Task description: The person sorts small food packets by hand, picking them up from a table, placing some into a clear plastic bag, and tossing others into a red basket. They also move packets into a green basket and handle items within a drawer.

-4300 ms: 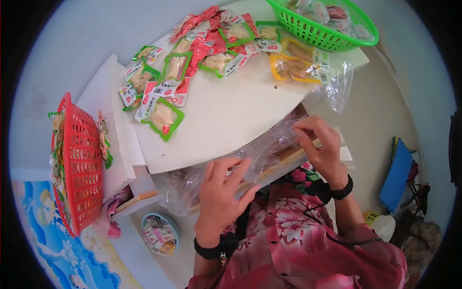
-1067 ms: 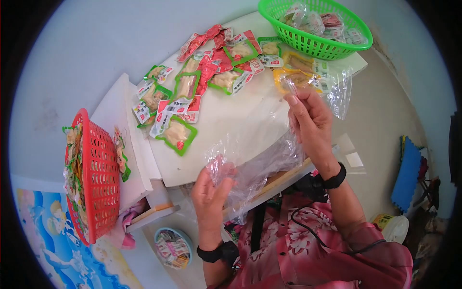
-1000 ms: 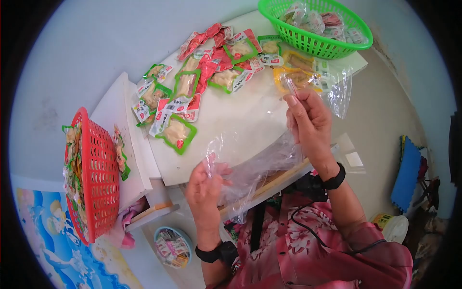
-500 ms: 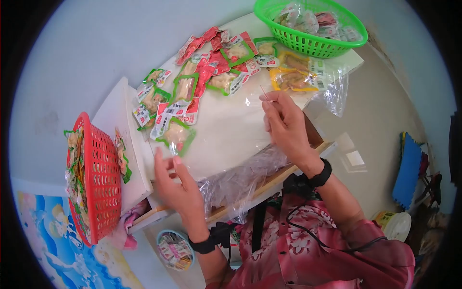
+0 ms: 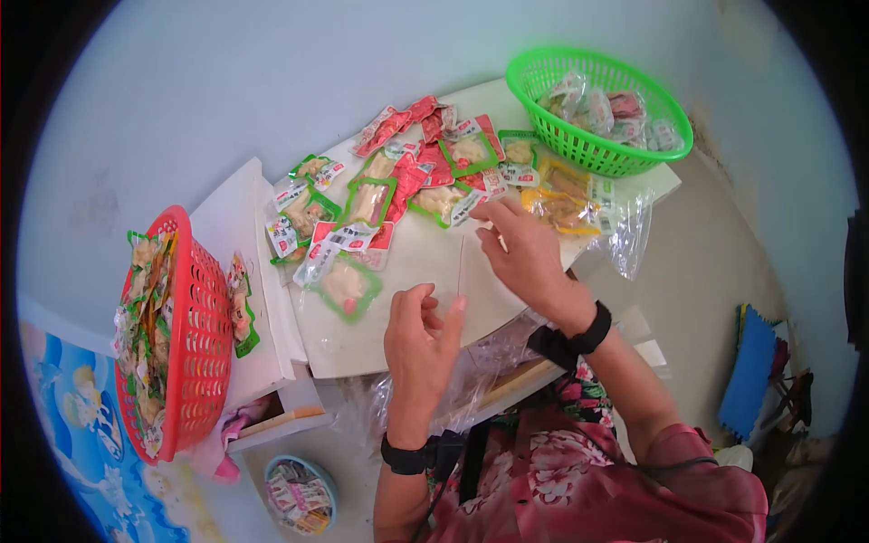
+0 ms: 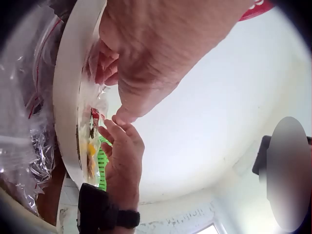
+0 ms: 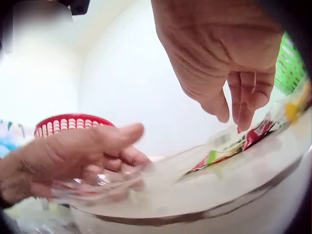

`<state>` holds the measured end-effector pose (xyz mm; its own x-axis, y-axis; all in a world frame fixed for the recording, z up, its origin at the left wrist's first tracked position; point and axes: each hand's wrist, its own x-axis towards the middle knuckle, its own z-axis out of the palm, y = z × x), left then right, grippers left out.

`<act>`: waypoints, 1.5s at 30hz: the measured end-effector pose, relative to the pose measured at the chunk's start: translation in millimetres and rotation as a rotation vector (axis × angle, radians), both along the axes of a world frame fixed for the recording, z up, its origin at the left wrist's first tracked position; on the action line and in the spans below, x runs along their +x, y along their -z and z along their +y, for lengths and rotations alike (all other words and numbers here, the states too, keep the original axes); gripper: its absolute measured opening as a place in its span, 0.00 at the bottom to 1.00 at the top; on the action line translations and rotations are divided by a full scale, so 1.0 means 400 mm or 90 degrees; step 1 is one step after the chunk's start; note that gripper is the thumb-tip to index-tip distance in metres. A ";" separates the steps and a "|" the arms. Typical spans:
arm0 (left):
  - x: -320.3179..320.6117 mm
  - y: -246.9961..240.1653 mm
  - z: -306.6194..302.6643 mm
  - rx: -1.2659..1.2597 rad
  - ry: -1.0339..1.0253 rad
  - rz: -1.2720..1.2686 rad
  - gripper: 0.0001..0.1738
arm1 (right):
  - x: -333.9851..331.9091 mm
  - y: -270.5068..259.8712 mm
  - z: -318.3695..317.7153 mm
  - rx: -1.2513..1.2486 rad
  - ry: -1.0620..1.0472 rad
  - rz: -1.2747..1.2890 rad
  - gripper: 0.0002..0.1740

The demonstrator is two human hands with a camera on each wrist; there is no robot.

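The left hand and right hand had drawn closer, so the clear bag between them above the table seemed slacker; right fingers were parted from the thumb; whether left fingers gripped film, I couldn't tell.

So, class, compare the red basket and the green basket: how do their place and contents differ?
The red basket is at the left; the green basket is at the tabletop's far right.
The red basket holds unbagged packets; the green basket's are bundled in clear bags.
Both have perforated walls.
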<state>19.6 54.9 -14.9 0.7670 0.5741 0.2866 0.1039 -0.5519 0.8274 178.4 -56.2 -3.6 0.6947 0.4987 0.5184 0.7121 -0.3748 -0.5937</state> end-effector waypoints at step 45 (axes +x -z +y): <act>0.038 -0.002 -0.034 -0.384 0.107 0.057 0.08 | -0.134 -0.007 -0.340 0.472 0.017 0.288 0.08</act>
